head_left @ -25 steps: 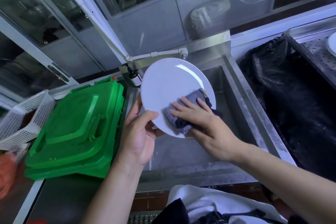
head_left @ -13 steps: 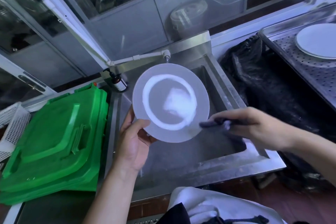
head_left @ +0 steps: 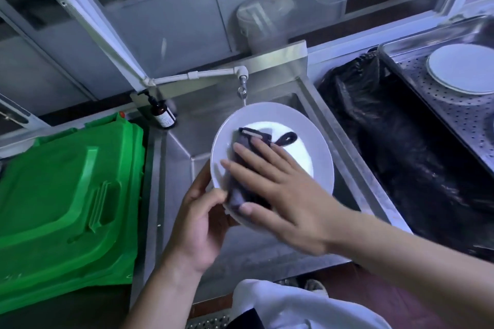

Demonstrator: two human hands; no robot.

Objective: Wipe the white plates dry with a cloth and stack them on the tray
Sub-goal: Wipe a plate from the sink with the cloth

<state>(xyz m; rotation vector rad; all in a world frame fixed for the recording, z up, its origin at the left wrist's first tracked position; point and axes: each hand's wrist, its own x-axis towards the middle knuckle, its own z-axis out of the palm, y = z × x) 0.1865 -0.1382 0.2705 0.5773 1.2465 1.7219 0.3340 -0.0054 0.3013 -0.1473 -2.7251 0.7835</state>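
The left hand [head_left: 197,224] gripped the white plate [head_left: 307,136] by its lower rim above the sink [head_left: 184,147]. The right hand [head_left: 283,189] pressed the dark cloth [head_left: 248,141] flat, fingers straight, against the plate's face.

plates: 2, one held [head_left: 302,125], one on tray [head_left: 459,68]; cloth [head_left: 240,184]: 1; hands: 2, left [head_left: 197,227], right [head_left: 283,192]; tray [head_left: 454,112]: 1; green bin [head_left: 64,200]: 1; pump bottle [head_left: 163,113]: 1; tap [head_left: 242,88]: 1

Single head-worn view, steeply down and forward, close over the sink [head_left: 270,251].
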